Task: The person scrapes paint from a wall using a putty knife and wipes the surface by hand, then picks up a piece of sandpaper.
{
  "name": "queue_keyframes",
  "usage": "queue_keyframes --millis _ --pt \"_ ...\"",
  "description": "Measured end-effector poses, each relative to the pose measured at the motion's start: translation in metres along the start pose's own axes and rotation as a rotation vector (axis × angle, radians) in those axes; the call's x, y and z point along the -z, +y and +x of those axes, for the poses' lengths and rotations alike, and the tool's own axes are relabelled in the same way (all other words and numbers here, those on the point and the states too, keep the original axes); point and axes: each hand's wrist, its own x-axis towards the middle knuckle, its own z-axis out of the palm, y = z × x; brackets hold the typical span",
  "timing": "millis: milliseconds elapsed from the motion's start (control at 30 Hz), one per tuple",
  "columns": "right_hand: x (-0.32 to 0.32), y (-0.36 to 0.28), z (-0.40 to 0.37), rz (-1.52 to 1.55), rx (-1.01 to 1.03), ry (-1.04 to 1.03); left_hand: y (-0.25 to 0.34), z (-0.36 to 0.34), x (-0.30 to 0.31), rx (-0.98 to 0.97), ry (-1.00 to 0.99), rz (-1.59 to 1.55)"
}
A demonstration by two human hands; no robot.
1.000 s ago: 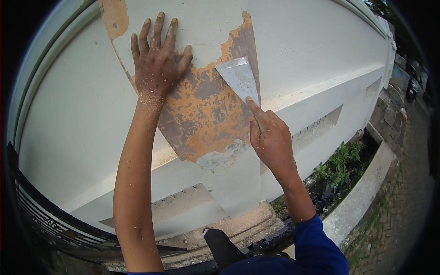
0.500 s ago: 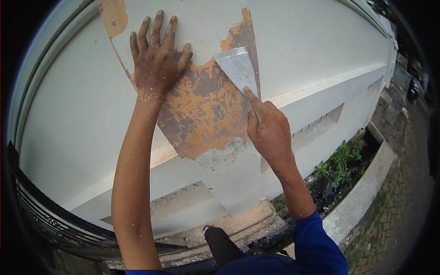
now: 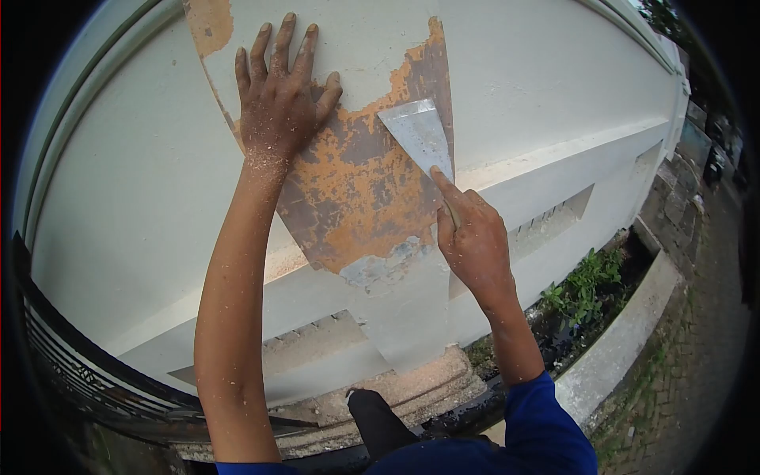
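My left hand [image 3: 281, 107] lies flat on the wall with its fingers spread, at the upper left edge of a scraped patch [image 3: 356, 190] of orange and grey-brown. Pale dust covers its back and wrist. In my right hand [image 3: 475, 241] is the handle of a wide metal scraper [image 3: 419, 134], with the index finger stretched along the blade. The blade's straight edge points up and left over the upper right part of the patch. White paint [image 3: 348, 47] remains above the patch, and flaking grey-white paint [image 3: 384, 265] borders it below.
The white wall [image 3: 538, 79] has recessed slots [image 3: 554, 218] low down. A black metal railing [image 3: 87, 372] curves at the lower left. At the right are a plant [image 3: 586, 289] in a ditch, a concrete kerb [image 3: 625, 348] and paving. My dark-clad leg [image 3: 376, 419] is near a dusty ledge [image 3: 427, 380].
The scraper and my right hand have moved slightly down the patch. My left hand stays flat on the wall, and the whole view has shifted a little.
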Motion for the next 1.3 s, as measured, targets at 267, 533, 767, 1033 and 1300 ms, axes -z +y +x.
queue_keyframes --millis 267,533,767,1033,1300 --pt "-0.001 -0.002 0.006 -0.013 -0.009 0.007 0.005 0.001 0.007 0.012 -0.037 -0.010" --pt "0.004 -0.001 0.014 0.008 -0.052 0.010 -0.002 0.000 -0.005 -0.023 0.037 -0.002" --pt "0.002 0.002 0.012 0.011 -0.030 0.025 -0.001 -0.001 -0.004 -0.006 0.021 0.032" --pt "-0.001 0.007 0.009 -0.002 -0.044 0.024 0.000 0.000 -0.001 0.004 -0.006 0.030" --pt "-0.002 0.013 0.006 0.023 -0.042 0.018 0.000 -0.001 -0.001 0.000 0.000 -0.007"
